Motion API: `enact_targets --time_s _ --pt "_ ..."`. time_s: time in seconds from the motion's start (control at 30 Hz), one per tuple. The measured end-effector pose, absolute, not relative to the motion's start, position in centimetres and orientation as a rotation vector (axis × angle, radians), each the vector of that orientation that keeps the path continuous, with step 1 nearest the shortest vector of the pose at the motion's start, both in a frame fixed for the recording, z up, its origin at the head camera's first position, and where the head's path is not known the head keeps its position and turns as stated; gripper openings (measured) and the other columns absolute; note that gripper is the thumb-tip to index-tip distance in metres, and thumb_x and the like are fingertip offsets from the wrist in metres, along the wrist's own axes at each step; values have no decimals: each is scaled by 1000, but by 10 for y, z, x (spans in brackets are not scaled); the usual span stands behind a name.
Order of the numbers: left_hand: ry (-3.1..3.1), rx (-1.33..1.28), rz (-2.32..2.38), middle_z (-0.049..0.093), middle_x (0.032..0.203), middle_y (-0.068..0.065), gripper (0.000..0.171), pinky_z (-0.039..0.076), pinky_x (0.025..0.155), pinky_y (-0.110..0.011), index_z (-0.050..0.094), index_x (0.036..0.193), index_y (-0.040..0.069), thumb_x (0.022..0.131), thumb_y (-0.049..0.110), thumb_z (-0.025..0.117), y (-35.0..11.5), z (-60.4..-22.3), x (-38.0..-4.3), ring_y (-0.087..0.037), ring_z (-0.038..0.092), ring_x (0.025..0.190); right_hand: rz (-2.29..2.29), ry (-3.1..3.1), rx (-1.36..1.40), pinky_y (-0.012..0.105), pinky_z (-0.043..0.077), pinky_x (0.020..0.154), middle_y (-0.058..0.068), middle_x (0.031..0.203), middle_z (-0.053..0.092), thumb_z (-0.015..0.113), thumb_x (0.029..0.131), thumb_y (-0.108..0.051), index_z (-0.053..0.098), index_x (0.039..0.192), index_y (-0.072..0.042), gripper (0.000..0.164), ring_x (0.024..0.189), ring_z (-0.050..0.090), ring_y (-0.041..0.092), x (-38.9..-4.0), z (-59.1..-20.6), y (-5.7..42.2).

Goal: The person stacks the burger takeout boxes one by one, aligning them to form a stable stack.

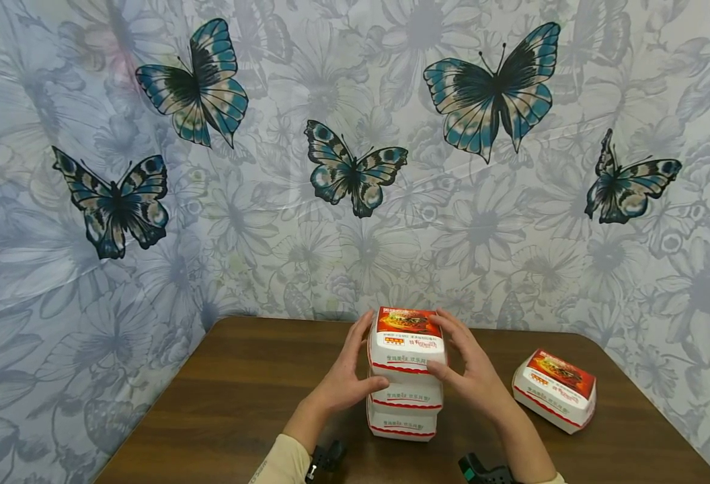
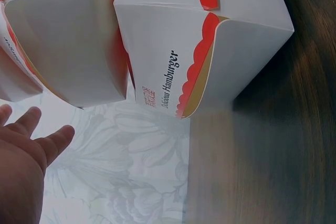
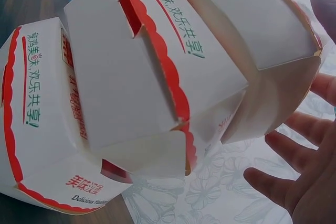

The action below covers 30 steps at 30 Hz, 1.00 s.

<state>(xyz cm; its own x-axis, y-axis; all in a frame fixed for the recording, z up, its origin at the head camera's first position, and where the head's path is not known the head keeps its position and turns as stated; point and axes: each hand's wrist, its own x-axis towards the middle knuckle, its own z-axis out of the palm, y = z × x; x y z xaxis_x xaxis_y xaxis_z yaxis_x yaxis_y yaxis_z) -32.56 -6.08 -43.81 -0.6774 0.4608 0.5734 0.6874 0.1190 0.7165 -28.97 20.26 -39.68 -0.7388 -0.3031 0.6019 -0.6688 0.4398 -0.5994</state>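
Observation:
Three white paper hamburger boxes with red scalloped trim stand in a stack on the table. The top box (image 1: 406,349) shows a red burger picture on its lid. Beneath it are the middle box (image 1: 406,395) and the bottom box (image 1: 402,425), both seen closely in the wrist views. My left hand (image 1: 347,376) is at the stack's left side, fingers reaching up beside the top box and thumb in front of the middle one. On the other side, my right hand (image 1: 472,363) has its fingers spread around the top box's right edge. The fingers (image 3: 294,150) look straight in the right wrist view.
A fourth hamburger box (image 1: 555,390) sits by itself on the right part of the brown wooden table (image 1: 222,390). Behind the table hangs a pale floral cloth (image 1: 258,255) with blue butterflies. Black devices (image 1: 325,460) are strapped at both wrists.

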Motion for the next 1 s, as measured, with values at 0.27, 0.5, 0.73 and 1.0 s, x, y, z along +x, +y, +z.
enact_targets --time_s 0.27,0.5,0.73,1.0 --pt "-2193 -1120 -1593 13 166 2 108 26 116 -66 5 162 24 84 58 72 -62 -438 -325 -23 23 150 1199 -2298 822 58 42 104 7 163 31 73 90 -14 40 153 -22 72 148 28 20 -290 -395 206" --pt "-2201 -1109 -1563 12 167 -4 107 27 117 -61 6 162 27 84 58 72 -63 -434 -322 -24 23 151 1194 -2250 772 9 29 106 5 163 31 70 91 -8 40 153 -20 70 145 24 -7 -284 -386 224" --pt "-2191 -1100 -1579 12 167 -2 104 23 117 -67 7 161 32 84 59 71 -62 -432 -323 -31 20 153 1182 -2217 693 1 23 104 -9 163 28 66 93 -5 37 154 -18 68 143 21 -12 -283 -378 249" --pt "-2225 -1078 -1581 12 167 1 104 25 118 -62 6 160 36 83 60 71 -63 -434 -323 -25 21 153 1190 -2262 568 52 21 122 2 166 22 63 98 -11 32 157 -24 68 155 15 21 -279 -377 274"
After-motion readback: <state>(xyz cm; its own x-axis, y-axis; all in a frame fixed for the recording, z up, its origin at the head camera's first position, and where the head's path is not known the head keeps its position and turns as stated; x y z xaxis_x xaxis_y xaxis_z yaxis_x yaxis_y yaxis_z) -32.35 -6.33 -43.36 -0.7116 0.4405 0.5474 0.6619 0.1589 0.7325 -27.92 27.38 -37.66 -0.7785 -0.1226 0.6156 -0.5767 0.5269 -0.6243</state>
